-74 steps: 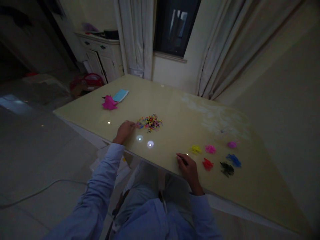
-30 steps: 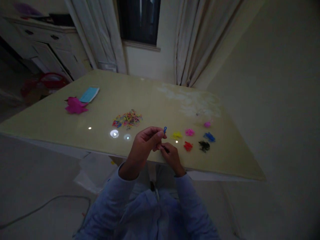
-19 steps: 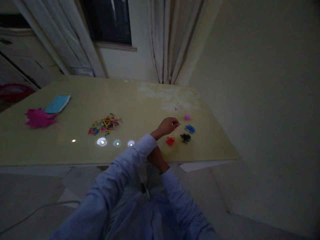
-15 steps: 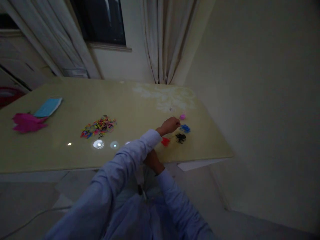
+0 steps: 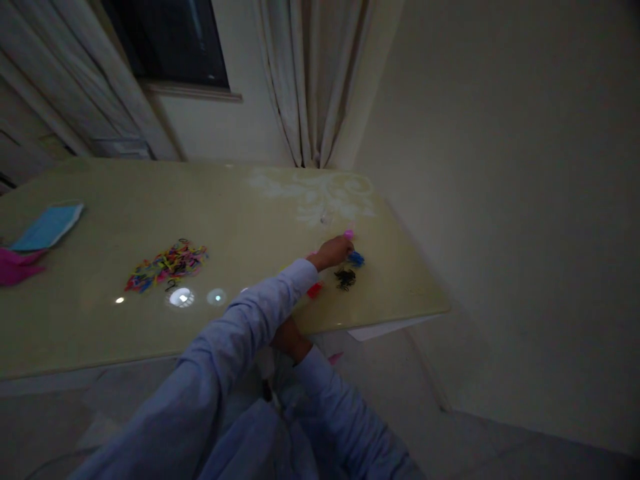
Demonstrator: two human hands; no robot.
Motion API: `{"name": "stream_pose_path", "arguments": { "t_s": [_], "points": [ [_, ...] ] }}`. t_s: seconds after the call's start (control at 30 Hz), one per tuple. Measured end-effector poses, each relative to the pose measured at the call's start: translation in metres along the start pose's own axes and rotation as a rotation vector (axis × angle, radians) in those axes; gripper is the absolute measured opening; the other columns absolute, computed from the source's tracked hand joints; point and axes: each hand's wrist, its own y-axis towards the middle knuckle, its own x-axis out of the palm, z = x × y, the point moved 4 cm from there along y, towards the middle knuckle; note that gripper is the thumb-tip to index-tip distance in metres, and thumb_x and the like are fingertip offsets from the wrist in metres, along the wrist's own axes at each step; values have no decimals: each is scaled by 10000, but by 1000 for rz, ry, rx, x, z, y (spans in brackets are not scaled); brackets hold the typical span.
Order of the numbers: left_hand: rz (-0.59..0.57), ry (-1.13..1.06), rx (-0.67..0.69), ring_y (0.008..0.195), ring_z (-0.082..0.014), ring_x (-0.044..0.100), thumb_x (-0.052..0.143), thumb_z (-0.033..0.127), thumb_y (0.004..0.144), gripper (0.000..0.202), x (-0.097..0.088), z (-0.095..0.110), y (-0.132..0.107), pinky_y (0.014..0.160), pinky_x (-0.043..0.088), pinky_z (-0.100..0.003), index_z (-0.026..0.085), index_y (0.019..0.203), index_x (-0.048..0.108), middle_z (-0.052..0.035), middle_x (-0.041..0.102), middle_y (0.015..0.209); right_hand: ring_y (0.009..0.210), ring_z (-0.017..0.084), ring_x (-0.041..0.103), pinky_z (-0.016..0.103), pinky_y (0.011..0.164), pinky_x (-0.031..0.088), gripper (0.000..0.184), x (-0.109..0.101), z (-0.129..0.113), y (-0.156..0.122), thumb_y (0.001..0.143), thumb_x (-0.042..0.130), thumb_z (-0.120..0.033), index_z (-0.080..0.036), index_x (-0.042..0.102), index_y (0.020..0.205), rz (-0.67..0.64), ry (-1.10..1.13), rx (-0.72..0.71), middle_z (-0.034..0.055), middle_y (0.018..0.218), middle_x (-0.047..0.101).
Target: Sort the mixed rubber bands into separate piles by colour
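My left hand (image 5: 334, 253) reaches across my right arm with its fingers pinched together. Its fingertips are beside the small pile of blue loops (image 5: 357, 259), which look like little rubber bands. What the pinch holds, if anything, is too small to make out. A pink pile (image 5: 349, 235) lies just beyond the fingers. Nearer me are a black pile (image 5: 345, 279) and a red pile (image 5: 314, 291), the red one partly covered by my left sleeve. My right hand (image 5: 289, 338) is at the table's front edge; the left forearm hides its fingers.
A larger mixed heap of coloured loops (image 5: 167, 265) lies left of centre on the glossy table (image 5: 240, 227). Farther left are a blue face mask (image 5: 50, 227) and a magenta piece (image 5: 20, 267). A wall (image 5: 500, 233) rises beyond the table's right end.
The view has swung to the right, so the table's contents appear farther left. My left hand stays by the blue pile, its fingertips slightly nearer the loops.
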Motion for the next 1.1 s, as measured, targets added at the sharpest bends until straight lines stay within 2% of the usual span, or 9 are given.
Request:
{"name": "stream_pose_path", "arguments": {
  "t_s": [0.1,0.2,0.3,0.4,0.53,0.67,0.83,1.0,1.1],
  "points": [
    [68,-19,-9,882,-189,621,467,172,886,283,-17,-2,-14,832,464,-310,140,967,736,-129,701,991,1089,238,639,339,931,492,227,-4,-3,3,852,626,-287,-239,695,1063,-9,5,18,95,1060,731],
    [142,-71,-34,903,-189,620,469,159,875,313,-41,-2,-48,862,471,-323,152,1064,718,-115,704,1019,959,253,678,333,832,513,141,-7,-3,7,831,619,-242,-215,718,928,-21,8,64,103,936,749],
    [245,-193,8,885,-172,619,429,70,822,438,-66,1,-105,835,482,-311,186,1150,694,-91,696,1012,795,253,685,315,703,506,116,-12,-1,9,805,604,-202,-183,718,793,-16,19,133,108,839,750],
    [388,-417,88,811,-141,613,397,58,800,457,-82,1,-172,775,493,-278,200,1087,723,-78,683,976,650,206,648,275,595,469,188,-21,2,11,831,565,-211,-173,697,703,53,131,208,72,726,731],
    [619,-558,-95,745,-137,597,412,105,814,376,-79,-25,-253,698,493,-270,200,954,748,-76,662,922,651,163,629,247,589,467,198,-34,3,21,859,573,-288,-161,724,861,91,379,217,54,793,730],
    [789,-502,-307,740,-153,599,439,112,809,309,-63,-64,-307,708,495,-292,192,874,731,-65,656,848,723,148,646,250,647,492,251,-41,1,48,868,584,-315,-178,723,1025,92,459,200,60,934,734],
    [722,-359,-447,891,-184,636,439,60,793,330,-47,-97,-336,835,493,-335,214,859,723,-64,688,901,647,119,620,239,631,491,265,-33,-2,112,859,595,-281,-160,703,1070,90,423,134,54,897,709],
    [664,-317,-427,889,-191,641,436,23,791,349,-38,-101,-336,837,495,-335,186,916,718,-79,692,936,803,141,614,256,767,482,267,-15,-9,189,839,604,-147,-146,696,1090,15,183,-29,65,929,678],
    [635,-272,-439,900,-202,635,450,19,793,338,-33,-99,-334,848,490,-342,175,925,719,-83,694,944,886,158,596,267,839,458,273,0,-14,226,860,605,-134,-139,692,1118,-124,-27,-84,87,979,647]
  ]
}}
